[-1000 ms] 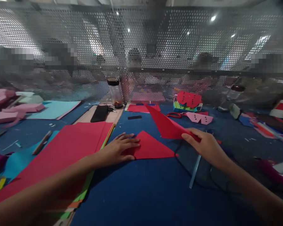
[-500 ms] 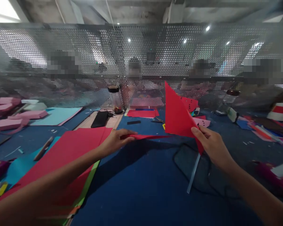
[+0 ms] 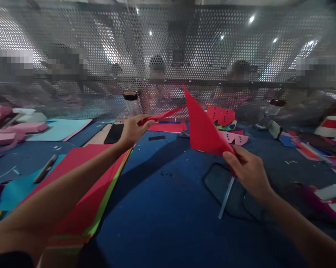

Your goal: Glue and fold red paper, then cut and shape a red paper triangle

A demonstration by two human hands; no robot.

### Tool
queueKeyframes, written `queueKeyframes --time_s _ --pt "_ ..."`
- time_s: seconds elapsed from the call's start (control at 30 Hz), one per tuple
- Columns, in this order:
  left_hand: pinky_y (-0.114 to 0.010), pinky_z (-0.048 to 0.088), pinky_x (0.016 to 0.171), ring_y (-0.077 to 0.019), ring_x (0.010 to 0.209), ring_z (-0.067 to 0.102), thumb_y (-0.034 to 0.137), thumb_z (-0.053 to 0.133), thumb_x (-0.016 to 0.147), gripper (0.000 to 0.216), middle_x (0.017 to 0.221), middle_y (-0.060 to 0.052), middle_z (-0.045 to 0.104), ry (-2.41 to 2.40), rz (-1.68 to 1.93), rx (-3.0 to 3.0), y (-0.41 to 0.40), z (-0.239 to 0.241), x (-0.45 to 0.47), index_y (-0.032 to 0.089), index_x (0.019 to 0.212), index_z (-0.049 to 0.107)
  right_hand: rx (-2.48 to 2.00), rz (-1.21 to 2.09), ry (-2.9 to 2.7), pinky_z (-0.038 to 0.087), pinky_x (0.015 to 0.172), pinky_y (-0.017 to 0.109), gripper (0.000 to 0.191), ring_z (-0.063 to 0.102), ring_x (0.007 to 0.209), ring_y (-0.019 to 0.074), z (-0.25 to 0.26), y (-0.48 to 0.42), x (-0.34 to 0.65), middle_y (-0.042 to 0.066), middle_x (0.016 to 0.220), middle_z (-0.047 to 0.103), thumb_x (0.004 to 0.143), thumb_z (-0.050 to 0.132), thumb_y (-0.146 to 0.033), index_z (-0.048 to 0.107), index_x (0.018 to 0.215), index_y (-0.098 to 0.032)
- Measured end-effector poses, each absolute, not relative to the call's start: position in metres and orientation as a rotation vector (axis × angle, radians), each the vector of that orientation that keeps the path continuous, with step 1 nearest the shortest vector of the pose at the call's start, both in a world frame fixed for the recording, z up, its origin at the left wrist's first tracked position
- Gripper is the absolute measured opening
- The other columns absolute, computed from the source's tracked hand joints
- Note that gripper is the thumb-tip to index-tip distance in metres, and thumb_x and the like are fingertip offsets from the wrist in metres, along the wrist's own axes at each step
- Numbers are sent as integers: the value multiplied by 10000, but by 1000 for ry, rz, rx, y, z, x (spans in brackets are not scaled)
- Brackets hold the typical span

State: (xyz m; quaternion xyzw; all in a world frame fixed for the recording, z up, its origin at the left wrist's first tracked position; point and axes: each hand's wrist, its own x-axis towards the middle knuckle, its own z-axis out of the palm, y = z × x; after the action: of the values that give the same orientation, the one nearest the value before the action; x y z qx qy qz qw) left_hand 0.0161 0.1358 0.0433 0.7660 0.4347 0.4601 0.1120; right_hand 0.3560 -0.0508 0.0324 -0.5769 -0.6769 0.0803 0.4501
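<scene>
base of jar [image 3: 132,108] hidden behind left hand [image 3: 135,128], black phone [image 3: 111,134] partly covered, far fingertips of right hand [image 3: 249,169] hidden by red paper [image 3: 203,128], people [image 3: 157,69] blurred behind perforated screen [image 3: 201,26], pink box [image 3: 2,139] cut by left edge

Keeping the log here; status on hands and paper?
Left hand: red paper, nearly edge-on. Right hand: red sheet, tip up. Both raised. Cord lies on table.
</scene>
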Motion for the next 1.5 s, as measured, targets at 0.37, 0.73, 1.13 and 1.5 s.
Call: queueKeyframes --time_s 0.37,0.73,1.13,1.5 --pt "-422 431 1095 -268 1212 624 446 639 897 381 1241 -98 716 1099 976 2525 182 -26 17 186 1164 716 -876 224 -2427 342 1161 483 386 615 1228 216 1 -63 314 89 1314 675 981 607 -396 543 1319 -222" --pt "-466 403 1129 -283 1297 568 528 630 898 467 1303 -101 686 1052 827 2589 177 -33 3 203 1228 691 -863 358 -2543 270 1195 466 440 601 1227 195 -3 -70 308 84 1313 670 973 605 -463 545 1331 -213" --pt "-434 379 1155 -224 1339 527 415 594 977 285 1285 -23 691 848 634 2595 45 8 1 285 1219 671 -852 362 -2660 225 1205 487 443 613 1198 224 -8 -74 307 87 1278 688 978 584 -454 567 1336 -193" --pt "-383 445 912 -222 988 626 226 584 941 82 1033 -52 691 687 297 2807 -62 12 25 196 1016 594 -897 239 -2642 224 1194 479 323 644 1078 215 -4 -80 306 61 1157 720 976 581 -391 621 1228 -194"
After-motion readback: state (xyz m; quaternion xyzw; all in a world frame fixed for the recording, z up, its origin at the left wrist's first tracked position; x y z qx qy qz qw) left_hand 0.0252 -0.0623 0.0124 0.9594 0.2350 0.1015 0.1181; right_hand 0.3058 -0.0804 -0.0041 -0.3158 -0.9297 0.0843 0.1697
